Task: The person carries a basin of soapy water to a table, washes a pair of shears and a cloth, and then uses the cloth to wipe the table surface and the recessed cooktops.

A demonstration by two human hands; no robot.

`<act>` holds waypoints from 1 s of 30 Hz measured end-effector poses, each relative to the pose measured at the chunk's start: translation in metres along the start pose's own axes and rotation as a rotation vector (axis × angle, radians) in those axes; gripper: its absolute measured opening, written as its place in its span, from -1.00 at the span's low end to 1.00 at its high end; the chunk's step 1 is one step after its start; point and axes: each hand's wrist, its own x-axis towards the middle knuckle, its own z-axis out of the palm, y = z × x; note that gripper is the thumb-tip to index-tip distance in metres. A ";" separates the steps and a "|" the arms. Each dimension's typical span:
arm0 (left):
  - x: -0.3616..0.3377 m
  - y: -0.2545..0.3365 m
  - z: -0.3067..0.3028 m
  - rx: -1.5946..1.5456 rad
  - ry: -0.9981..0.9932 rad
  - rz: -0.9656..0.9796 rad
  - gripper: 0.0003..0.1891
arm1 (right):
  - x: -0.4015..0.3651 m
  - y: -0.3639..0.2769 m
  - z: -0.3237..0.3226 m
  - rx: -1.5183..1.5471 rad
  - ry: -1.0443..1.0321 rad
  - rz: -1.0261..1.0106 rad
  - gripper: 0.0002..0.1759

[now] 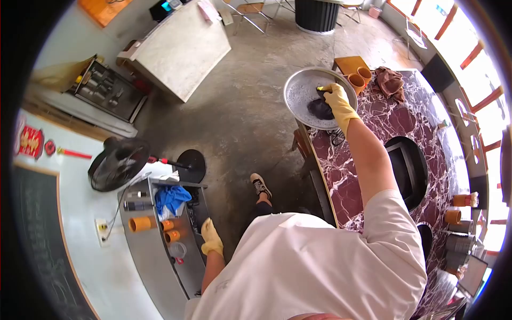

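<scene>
My right hand (337,101), in a yellow rubber glove, reaches into a round metal basin (296,114) at the corner of the marble-topped table. Its fingers are closed on a dark wet cloth (320,109), whose lower part lies in the sudsy water. My left hand (212,239), gloved in the same yellow, hangs low beside the metal shelf unit. It appears to hold nothing, the thumb standing a little apart from the fingers.
Orange cups (356,82) and a crumpled brown cloth (389,84) lie beyond the basin. Black trays (408,173) sit on the marble table (346,197). To the left are a standing fan (120,162), a blue cloth (172,200) and a shelf unit (154,261). A white counter (181,50) stands ahead.
</scene>
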 end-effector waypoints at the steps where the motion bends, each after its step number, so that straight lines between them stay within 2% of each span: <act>1: 0.024 0.043 0.017 0.056 -0.026 0.100 -0.61 | 0.002 0.001 0.003 -0.010 0.014 0.024 -0.72; 2: 0.052 0.084 0.035 0.114 -0.054 0.201 -0.65 | -0.003 -0.005 0.005 -0.152 0.015 -0.036 -0.75; 4: 0.108 0.154 0.079 -0.002 -0.179 0.194 -0.64 | 0.004 0.005 0.013 -0.517 -0.026 -0.076 -0.75; 5: 0.133 0.193 0.102 -0.033 -0.272 0.232 -0.65 | 0.002 0.004 0.015 -0.527 -0.024 -0.046 -0.75; 6: 0.178 0.211 0.133 -0.019 -0.382 0.364 -0.64 | -0.003 -0.001 0.018 -0.677 -0.064 -0.061 -0.74; 7: 0.188 0.266 0.162 0.007 -0.467 0.459 -0.63 | -0.003 -0.008 0.021 -0.824 -0.113 -0.076 -0.72; 8: 0.193 0.326 0.189 0.080 -0.566 0.582 -0.62 | 0.002 -0.009 0.029 -0.927 -0.219 0.036 -0.70; 9: 0.199 0.371 0.222 0.074 -0.643 0.634 -0.62 | 0.007 0.001 0.040 -0.919 -0.218 0.075 -0.70; 11: 0.193 0.465 0.286 0.111 -0.758 0.966 -0.65 | 0.012 0.034 0.062 -0.795 -0.100 0.277 -0.72; 13: 0.173 0.526 0.350 0.063 -0.898 1.238 -0.66 | 0.008 0.025 0.064 -0.705 -0.047 0.395 -0.74; 14: 0.153 0.548 0.376 0.026 -0.981 1.294 -0.68 | 0.005 0.007 0.052 -0.782 -0.126 0.182 -0.75; 15: 0.139 0.561 0.403 0.036 -1.067 1.407 -0.65 | 0.005 -0.004 0.040 -0.859 -0.208 -0.039 -0.75; 16: 0.118 0.574 0.421 0.085 -1.154 1.433 -0.64 | 0.006 -0.004 0.032 -0.807 -0.108 0.032 -0.76; 18: 0.092 0.574 0.465 0.261 -1.264 1.489 -0.50 | 0.008 -0.009 0.020 -0.795 -0.140 0.019 -0.77; 19: 0.080 0.567 0.483 0.360 -1.266 1.504 -0.45 | 0.004 -0.014 0.021 -0.758 -0.173 0.006 -0.77; 20: 0.073 0.550 0.503 0.341 -1.216 1.599 -0.47 | 0.001 -0.026 0.017 -0.663 -0.086 -0.086 -0.79; 22: 0.061 0.548 0.528 0.303 -1.178 1.705 -0.50 | 0.005 -0.045 -0.004 -0.602 -0.041 -0.050 -0.79; 24: 0.048 0.569 0.537 0.403 -1.466 1.508 -0.62 | 0.002 -0.089 -0.033 -0.483 -0.014 0.076 -0.78; 25: 0.046 0.576 0.541 0.399 -1.499 1.523 -0.62 | -0.001 -0.105 -0.046 -0.464 0.054 0.066 -0.78; 27: 0.054 0.595 0.553 0.312 -1.577 1.443 -0.75 | -0.008 -0.140 -0.067 -0.386 0.171 0.095 -0.81; 28: 0.057 0.608 0.555 0.327 -1.557 1.569 -0.74 | -0.012 -0.152 -0.075 -0.375 0.193 0.148 -0.81; 29: 0.062 0.615 0.561 0.322 -1.588 1.586 -0.74 | -0.014 -0.165 -0.082 -0.361 0.217 0.199 -0.81; 30: 0.069 0.620 0.566 0.162 -1.576 1.595 -0.68 | -0.018 -0.187 -0.087 -0.364 0.249 0.249 -0.82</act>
